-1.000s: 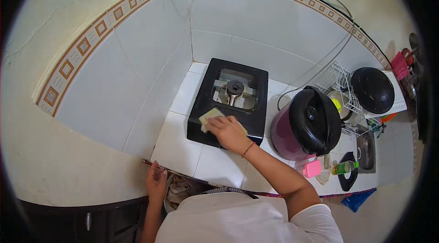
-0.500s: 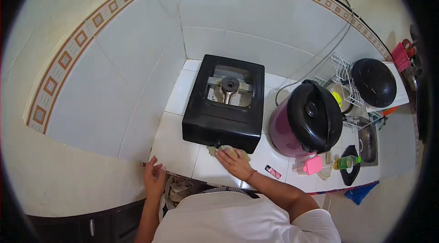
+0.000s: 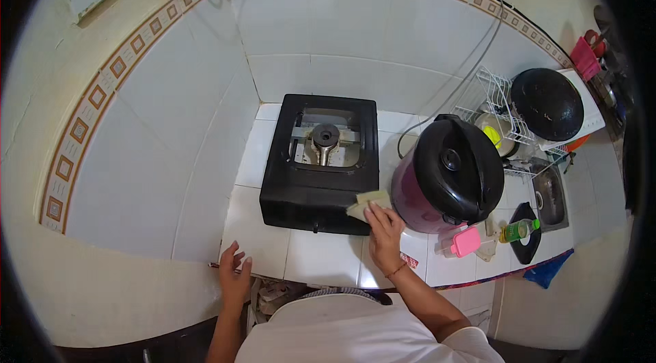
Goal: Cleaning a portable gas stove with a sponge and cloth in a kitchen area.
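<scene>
A black single-burner gas stove (image 3: pixel 314 202) stands on the white-tiled counter, its round burner (image 3: pixel 326 136) showing through the open top. My right hand (image 3: pixel 386 230) holds a pale green folded cloth (image 3: pixel 369 204) against the stove's front right corner, close to the rice cooker. Fingers bent and apart, my left hand (image 3: pixel 234 271) hovers near the counter's front left edge and holds nothing.
A large purple rice cooker (image 3: pixel 447 175) with a black lid stands right of the stove. Beyond it are a pink-lidded container (image 3: pixel 466 243), a green-capped bottle (image 3: pixel 518 230), a white dish rack (image 3: pixel 502 113), a black pan (image 3: pixel 547 104) and a sink (image 3: pixel 549 202). Tiled walls enclose the left and back.
My right hand has moved the cloth from the stove's lower front edge up and right to its front right corner. My left hand stays near the counter edge. The view has shifted slightly.
</scene>
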The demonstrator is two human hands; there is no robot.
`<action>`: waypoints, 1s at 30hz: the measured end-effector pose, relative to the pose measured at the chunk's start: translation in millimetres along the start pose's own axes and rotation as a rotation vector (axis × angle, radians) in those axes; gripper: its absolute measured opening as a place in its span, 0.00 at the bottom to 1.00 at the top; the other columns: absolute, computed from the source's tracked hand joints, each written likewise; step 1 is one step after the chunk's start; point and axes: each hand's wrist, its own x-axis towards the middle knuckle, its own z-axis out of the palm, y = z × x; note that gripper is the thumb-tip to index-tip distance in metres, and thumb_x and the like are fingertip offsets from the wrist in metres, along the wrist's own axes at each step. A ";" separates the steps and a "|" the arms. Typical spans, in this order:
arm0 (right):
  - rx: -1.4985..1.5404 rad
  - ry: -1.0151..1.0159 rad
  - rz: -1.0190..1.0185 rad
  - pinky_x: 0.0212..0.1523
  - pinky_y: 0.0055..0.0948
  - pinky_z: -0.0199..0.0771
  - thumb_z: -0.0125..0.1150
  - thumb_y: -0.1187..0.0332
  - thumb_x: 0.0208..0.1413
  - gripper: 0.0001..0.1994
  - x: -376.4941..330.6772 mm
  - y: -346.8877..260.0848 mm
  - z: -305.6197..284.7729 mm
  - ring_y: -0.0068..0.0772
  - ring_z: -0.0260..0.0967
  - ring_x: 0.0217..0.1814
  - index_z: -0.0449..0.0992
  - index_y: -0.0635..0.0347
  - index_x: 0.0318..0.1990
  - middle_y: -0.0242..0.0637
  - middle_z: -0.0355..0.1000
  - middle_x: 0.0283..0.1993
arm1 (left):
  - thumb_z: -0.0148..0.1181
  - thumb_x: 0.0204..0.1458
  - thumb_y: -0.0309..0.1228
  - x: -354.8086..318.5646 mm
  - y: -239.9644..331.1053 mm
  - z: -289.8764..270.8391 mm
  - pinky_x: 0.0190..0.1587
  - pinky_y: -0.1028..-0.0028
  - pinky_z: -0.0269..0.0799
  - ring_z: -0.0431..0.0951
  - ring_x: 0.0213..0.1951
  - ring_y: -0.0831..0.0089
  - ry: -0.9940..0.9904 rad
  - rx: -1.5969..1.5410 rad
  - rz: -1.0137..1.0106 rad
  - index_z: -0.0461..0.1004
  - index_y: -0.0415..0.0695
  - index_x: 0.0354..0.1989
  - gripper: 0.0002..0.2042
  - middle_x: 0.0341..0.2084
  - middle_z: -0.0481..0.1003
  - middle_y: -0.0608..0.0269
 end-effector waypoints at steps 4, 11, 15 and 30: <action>0.038 -0.147 -0.135 0.52 0.41 0.57 0.57 0.73 0.46 0.21 70.3 -49.2 33.5 0.40 0.61 0.57 0.70 0.55 0.52 0.38 0.64 0.60 | 0.60 0.49 0.25 36.9 25.4 35.9 0.48 0.69 0.69 0.74 0.46 0.62 -0.083 0.159 0.267 0.65 0.38 0.57 0.24 0.50 0.69 0.51; 0.038 -0.223 -0.054 0.64 0.51 0.50 0.53 0.71 0.54 0.19 62.1 -37.2 39.0 0.45 0.54 0.66 0.68 0.56 0.55 0.42 0.62 0.61 | 0.61 0.51 0.34 99.1 37.8 79.8 0.43 0.64 0.69 0.75 0.39 0.52 0.051 0.372 0.320 0.71 0.31 0.49 0.21 0.40 0.72 0.43; -0.050 -0.101 0.258 0.66 0.47 0.48 0.50 0.72 0.57 0.24 22.1 -8.9 23.4 0.54 0.51 0.67 0.60 0.62 0.62 0.54 0.54 0.65 | 0.64 0.47 0.30 101.9 39.3 74.3 0.38 0.62 0.69 0.75 0.35 0.52 0.051 0.404 0.420 0.74 0.30 0.44 0.19 0.34 0.73 0.46; 0.798 0.127 0.919 0.59 0.32 0.59 0.42 0.62 0.62 0.23 183.3 135.8 112.2 0.48 0.63 0.60 0.61 0.68 0.60 0.56 0.66 0.57 | 0.65 0.43 0.28 99.6 56.4 67.6 0.47 0.63 0.66 0.70 0.42 0.51 -0.134 0.518 0.404 0.70 0.26 0.46 0.23 0.37 0.70 0.45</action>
